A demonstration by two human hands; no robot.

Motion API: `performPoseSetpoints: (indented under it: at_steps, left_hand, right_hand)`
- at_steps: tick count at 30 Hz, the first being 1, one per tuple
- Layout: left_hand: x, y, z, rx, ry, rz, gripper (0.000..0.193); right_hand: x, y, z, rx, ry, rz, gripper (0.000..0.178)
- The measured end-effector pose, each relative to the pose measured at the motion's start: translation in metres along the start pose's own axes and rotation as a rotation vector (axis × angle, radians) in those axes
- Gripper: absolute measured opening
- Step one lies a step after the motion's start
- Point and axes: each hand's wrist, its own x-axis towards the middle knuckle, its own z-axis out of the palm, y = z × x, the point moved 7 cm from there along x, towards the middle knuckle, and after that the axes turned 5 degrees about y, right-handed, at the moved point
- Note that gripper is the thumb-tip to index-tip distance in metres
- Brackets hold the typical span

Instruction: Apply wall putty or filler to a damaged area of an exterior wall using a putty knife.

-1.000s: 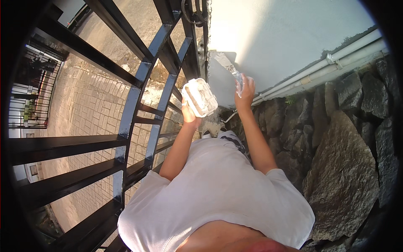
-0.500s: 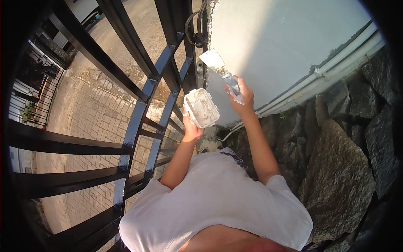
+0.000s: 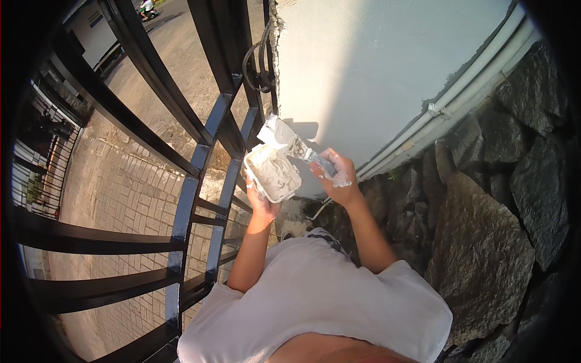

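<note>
My left hand is closed around the near left side of a small white tub filled with pale putty. My right hand grips the handle of a putty knife, and its fingers are smeared white. The broad blade carries a thick lump of white putty and sits over the far edge of the tub. Whether blade and rim touch, I cannot tell. Just beyond both stands a pale painted wall, with the shadow of the knife cast on it.
A black metal gate runs close along my left, with a dark cable loop at the wall's rough edge. White pipes follow the wall's foot. Large dark rocks lie at right. Outside are paving and a distant motorbike rider.
The putty knife has come down and left from beside the wall to the tub's far edge. The whole view has shifted slightly, and a motorbike rider has appeared at the top left.
</note>
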Motion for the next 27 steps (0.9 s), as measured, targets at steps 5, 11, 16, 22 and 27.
performPoseSetpoints:
  at_steps: [5, 11, 16, 22, 27]
  left_hand:
    - [0.021, 0.0, 0.015, 0.033, 0.0, 0.065, 0.068]
    - [0.036, -0.003, 0.064, -0.001, -0.208, 0.073, 0.068]
    - [0.046, -0.007, 0.069, 0.102, -0.237, 0.093, 0.073]
    - [0.047, -0.016, 0.064, 0.071, -0.165, 0.033, 0.072]
    - [0.044, -0.03, 0.05, 0.055, -0.113, -0.032, 0.071]
  right_hand:
    - [-0.044, 0.004, 0.002, -0.265, 0.024, 0.053, 0.024]
    - [-0.059, 0.002, -0.011, -0.341, -0.008, 0.22, 0.027]
    - [-0.077, 0.0, -0.034, -0.329, 0.014, 0.348, 0.029]
    - [-0.102, 0.005, -0.067, -0.201, 0.036, 0.497, 0.029]
    - [-0.106, 0.009, -0.046, 0.464, -0.081, 0.656, 0.021]
